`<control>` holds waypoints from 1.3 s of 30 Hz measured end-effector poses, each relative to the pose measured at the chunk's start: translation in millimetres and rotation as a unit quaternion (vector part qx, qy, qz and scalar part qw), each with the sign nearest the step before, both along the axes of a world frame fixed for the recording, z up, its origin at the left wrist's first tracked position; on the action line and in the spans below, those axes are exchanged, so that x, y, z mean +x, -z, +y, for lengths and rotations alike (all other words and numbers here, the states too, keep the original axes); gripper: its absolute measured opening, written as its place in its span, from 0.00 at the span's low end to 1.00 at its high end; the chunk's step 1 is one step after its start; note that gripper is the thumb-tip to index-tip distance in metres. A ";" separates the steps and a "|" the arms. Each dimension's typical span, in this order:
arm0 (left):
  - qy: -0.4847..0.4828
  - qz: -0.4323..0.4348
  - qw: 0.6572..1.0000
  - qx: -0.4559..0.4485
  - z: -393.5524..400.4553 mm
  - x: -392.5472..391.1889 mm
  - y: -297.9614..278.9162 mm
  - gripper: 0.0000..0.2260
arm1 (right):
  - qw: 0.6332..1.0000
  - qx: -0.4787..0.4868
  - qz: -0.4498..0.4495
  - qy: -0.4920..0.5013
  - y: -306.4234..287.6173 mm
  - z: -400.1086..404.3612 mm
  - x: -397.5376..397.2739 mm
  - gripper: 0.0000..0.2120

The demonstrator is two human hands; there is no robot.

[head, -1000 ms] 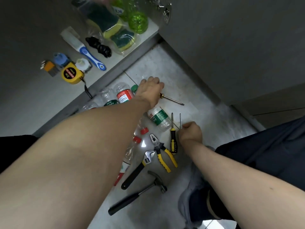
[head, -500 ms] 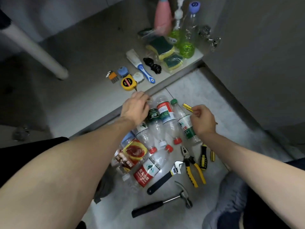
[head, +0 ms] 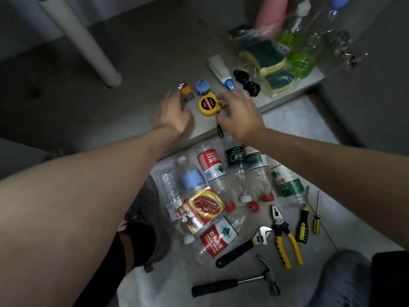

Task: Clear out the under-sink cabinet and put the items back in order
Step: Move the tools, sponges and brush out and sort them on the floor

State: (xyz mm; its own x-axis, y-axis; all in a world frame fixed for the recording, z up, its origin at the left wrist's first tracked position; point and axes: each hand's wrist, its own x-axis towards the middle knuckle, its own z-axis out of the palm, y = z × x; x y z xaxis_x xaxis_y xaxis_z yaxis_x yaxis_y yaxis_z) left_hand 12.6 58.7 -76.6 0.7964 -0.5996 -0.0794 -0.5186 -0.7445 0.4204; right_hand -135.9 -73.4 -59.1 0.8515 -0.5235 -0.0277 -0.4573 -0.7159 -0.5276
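A yellow tape measure [head: 208, 105] lies on the cabinet floor [head: 124, 100] near its front edge. My right hand [head: 240, 117] curls fingers and thumb round its right side. My left hand [head: 172, 114], blurred, hovers just left of it with fingers spread, beside an orange hex key set [head: 186, 94]. A blue round item [head: 202, 86], a white brush with a blue handle [head: 221, 70], a black bundle [head: 247, 83] and bagged sponges [head: 266, 57] lie behind. Several empty plastic bottles [head: 221, 173] lie in a row on the tile floor below my arms.
A white drain pipe [head: 81, 43] stands at the back left. Green liquid bottles [head: 298, 57] and a pink bottle [head: 272, 15] stand at the back right by the open door's hinge [head: 350, 53]. Wrench [head: 243, 247], pliers [head: 284, 235], hammer [head: 239, 284] and two screwdrivers [head: 302, 227] lie on the floor.
Both hands left the bottles and screwdrivers on the floor and moved up into the cabinet. The right hand has closed round the tape measure; the left has arrived beside it.
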 end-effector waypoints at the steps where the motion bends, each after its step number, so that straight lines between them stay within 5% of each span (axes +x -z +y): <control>1: -0.005 0.010 1.000 0.000 -6.1 10.0 0.3 0.14 | 1.000 -0.011 0.011 -0.009 -2.7 -1.7 10.3 0.24; 9: -0.031 0.026 0.999 0.011 -36.6 49.3 18.1 0.19 | 0.981 -0.146 0.123 -0.033 10.3 -6.2 56.1 0.34; 19: -0.060 0.062 0.996 -0.009 -45.5 61.2 24.0 0.31 | 0.980 -0.188 0.056 -0.038 28.8 -3.3 55.3 0.27; 22: -0.088 0.088 0.991 -0.040 -44.1 54.4 21.6 0.33 | 0.990 -0.137 0.003 -0.038 19.5 1.2 41.1 0.31; 29: -0.137 0.094 0.985 -0.042 -14.3 19.5 19.3 0.15 | 0.991 0.065 -0.108 0.049 -11.1 14.4 -34.4 0.31; 39: -0.082 0.160 0.976 -0.125 15.1 -99.1 -13.6 0.07 | 0.934 0.135 -0.056 0.327 24.4 -4.0 -215.6 0.20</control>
State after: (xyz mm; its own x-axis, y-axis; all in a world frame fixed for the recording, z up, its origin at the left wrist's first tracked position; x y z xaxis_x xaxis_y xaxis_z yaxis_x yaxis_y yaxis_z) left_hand -86.5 73.8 -63.0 0.8424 -0.4978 -0.2066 -0.2133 -0.6600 0.7204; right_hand -351.6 -77.5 -83.4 0.3583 -0.9193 -0.1630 -0.6807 -0.1378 -0.7195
